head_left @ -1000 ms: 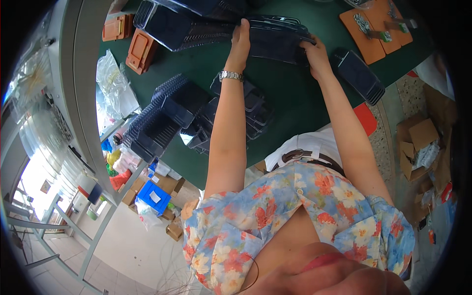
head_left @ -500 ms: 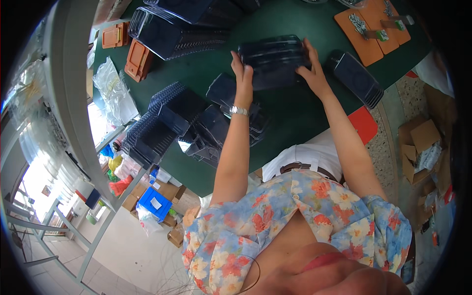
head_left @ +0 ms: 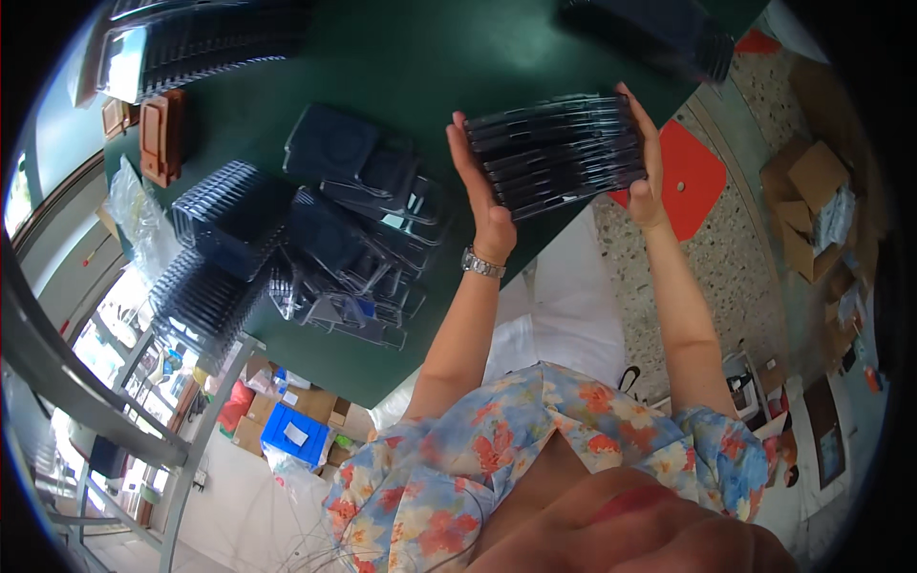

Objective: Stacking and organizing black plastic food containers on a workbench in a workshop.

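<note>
Between my two hands is a stack of dark clear-edged plastic trays, its layered edges turned toward me. My left hand presses flat along the stack's left end, thumb at the near corner. Against the right end, my right hand grips with its fingers stretched up the side. The stack is at the table's near right edge. To the left of it lies a loose pile of similar trays, tilted and overlapping. Two neater nested stacks stand farther left.
The green table carries more trays at the far left and a blurred tray stack at the far right. Orange-brown plastic pieces and clear film lie leftward. A red stool and open carton are at right.
My view has shifted toward the near side of the table. The held stack has been tipped so its layered edges face me, and it is now nearer the table's edge.
</note>
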A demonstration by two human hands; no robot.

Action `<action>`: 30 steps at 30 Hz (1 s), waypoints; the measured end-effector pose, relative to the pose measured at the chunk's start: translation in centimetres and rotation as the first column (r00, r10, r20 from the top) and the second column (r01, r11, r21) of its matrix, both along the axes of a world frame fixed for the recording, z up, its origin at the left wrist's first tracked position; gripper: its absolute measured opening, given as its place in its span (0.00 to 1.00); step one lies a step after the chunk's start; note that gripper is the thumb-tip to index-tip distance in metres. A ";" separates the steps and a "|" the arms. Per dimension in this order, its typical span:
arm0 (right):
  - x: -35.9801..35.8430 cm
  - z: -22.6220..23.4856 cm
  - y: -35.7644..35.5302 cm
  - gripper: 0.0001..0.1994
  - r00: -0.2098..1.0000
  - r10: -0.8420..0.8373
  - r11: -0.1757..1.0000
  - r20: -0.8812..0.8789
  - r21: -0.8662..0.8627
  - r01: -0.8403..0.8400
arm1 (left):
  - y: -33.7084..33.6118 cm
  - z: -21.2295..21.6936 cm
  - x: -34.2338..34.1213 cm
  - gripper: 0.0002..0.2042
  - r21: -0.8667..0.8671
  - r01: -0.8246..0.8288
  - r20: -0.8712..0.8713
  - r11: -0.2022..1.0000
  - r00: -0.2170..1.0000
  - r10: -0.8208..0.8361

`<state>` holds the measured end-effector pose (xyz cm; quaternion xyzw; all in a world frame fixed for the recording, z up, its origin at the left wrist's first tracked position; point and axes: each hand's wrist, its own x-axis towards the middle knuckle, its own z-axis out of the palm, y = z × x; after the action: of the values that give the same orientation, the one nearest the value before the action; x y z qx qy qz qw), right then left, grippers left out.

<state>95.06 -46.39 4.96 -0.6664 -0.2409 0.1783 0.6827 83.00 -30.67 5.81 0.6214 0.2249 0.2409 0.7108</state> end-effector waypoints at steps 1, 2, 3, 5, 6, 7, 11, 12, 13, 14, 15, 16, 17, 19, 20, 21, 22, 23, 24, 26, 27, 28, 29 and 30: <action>-0.4 0.1 0.4 0.53 1.000 -0.008 1.000 -0.003 -0.006 0.008 | 0.6 0.1 -0.3 0.50 0.013 0.043 0.076 0.999 0.996 -0.044; -0.6 0.1 0.8 0.54 1.000 0.001 0.999 0.012 0.034 -0.002 | 1.2 0.3 -0.5 0.53 -0.023 0.047 0.037 0.999 0.998 -0.046; -0.9 0.3 1.2 0.54 1.000 0.010 0.997 0.026 0.075 -0.012 | 1.8 0.5 -0.7 0.57 -0.057 0.048 -0.003 0.997 0.999 -0.048; -1.0 0.7 2.0 0.57 1.000 0.019 0.996 -0.008 0.082 -0.019 | 2.9 0.3 -0.6 0.57 -0.027 0.046 0.019 0.999 0.999 -0.045; -1.2 0.9 2.1 0.59 1.000 0.025 0.996 -0.010 0.084 -0.025 | 3.2 0.3 -0.6 0.58 -0.038 0.065 0.035 0.997 0.997 -0.064; -1.3 0.9 2.1 0.62 0.999 0.032 0.996 -0.015 0.083 -0.031 | 3.3 0.4 -0.5 0.58 -0.051 0.084 0.050 0.995 0.995 -0.081; 0.0 1.4 1.5 0.66 0.990 0.092 0.995 0.110 0.026 -0.095 | 4.1 0.9 -0.8 0.60 0.077 0.176 0.047 0.981 0.983 -0.180; 0.9 1.6 1.3 0.68 0.966 0.165 0.986 0.199 -0.028 -0.163 | 4.5 1.0 -1.0 0.60 0.148 0.190 0.044 0.971 0.979 -0.198; 1.7 2.1 1.5 0.71 0.928 0.243 0.970 0.284 -0.084 -0.228 | 4.7 0.9 -1.1 0.59 0.202 0.154 -0.010 0.967 0.988 -0.155; 1.6 3.0 2.2 0.71 0.952 0.242 0.970 0.187 -0.027 -0.241 | 4.7 0.9 -1.3 0.59 0.198 0.148 -0.016 0.969 0.989 -0.148; 1.8 3.2 2.4 0.71 0.951 0.249 0.968 0.181 -0.027 -0.249 | 4.5 0.9 -1.7 0.59 0.160 0.144 -0.094 0.977 0.987 -0.130; 1.8 3.2 2.4 0.71 0.965 0.229 0.971 0.127 0.041 -0.236 | 4.4 0.8 -2.0 0.58 0.119 0.142 -0.169 0.983 0.978 -0.121; 1.8 3.1 2.5 0.71 0.975 0.212 0.970 0.072 0.109 -0.219 | 4.0 0.9 -2.5 0.60 0.093 0.112 -0.200 0.989 0.976 -0.091; 0.7 3.3 3.2 0.71 0.979 0.192 0.964 -0.068 0.198 -0.176 | 2.2 1.7 -2.6 0.61 0.111 0.024 -0.101 0.994 0.995 -0.013; 0.3 3.6 3.2 0.71 0.963 0.178 0.955 -0.202 0.273 -0.119 | 1.2 2.3 -2.1 0.62 0.117 -0.062 0.005 0.991 0.998 0.062; 0.0 3.7 3.1 0.71 0.962 0.181 0.954 -0.205 0.272 -0.122 | 0.8 2.8 -1.5 0.64 0.094 -0.110 0.014 0.989 0.994 0.109; -0.1 3.5 2.9 0.72 0.970 0.162 0.966 -0.181 0.228 -0.119 | 0.7 2.8 -1.4 0.64 0.095 -0.113 0.015 0.989 0.994 0.112; 0.0 3.3 2.7 0.72 0.977 0.144 0.976 -0.157 0.184 -0.114 | 0.6 2.9 -1.4 0.64 0.101 -0.114 -0.018 0.988 0.993 0.116; 0.6 2.7 2.0 0.72 0.977 0.146 0.976 -0.156 0.184 -0.116 | 0.5 3.0 -1.4 0.63 0.107 -0.114 -0.050 0.988 0.991 0.120; 2.1 1.9 1.2 0.72 0.933 0.303 0.951 0.195 -0.004 -0.308 | 0.7 3.4 -1.6 0.62 0.118 -0.098 -0.053 0.988 0.993 0.105; 2.1 1.7 0.7 0.72 0.933 0.303 0.951 0.192 -0.003 -0.309 | 0.7 3.6 -1.6 0.61 0.126 -0.080 -0.054 0.989 0.995 0.087; 2.1 2.2 1.0 0.72 0.935 0.310 0.949 0.173 0.006 -0.315 | 0.6 3.6 -1.8 0.61 0.128 -0.082 -0.057 0.988 0.994 0.090; 2.2 2.5 1.1 0.73 0.936 0.316 0.947 0.154 0.013 -0.321 | 0.6 3.6 -2.0 0.60 0.148 -0.092 -0.047 0.985 0.994 0.100; 2.5 2.5 1.2 0.73 0.936 0.318 0.946 0.151 0.015 -0.323 | 0.5 3.5 -2.2 0.59 0.167 -0.101 -0.037 0.981 0.993 0.108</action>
<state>97.54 -45.22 7.42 -0.6159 -0.3991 0.2330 0.6380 80.76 -30.15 9.35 0.6708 0.2526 0.2815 0.6380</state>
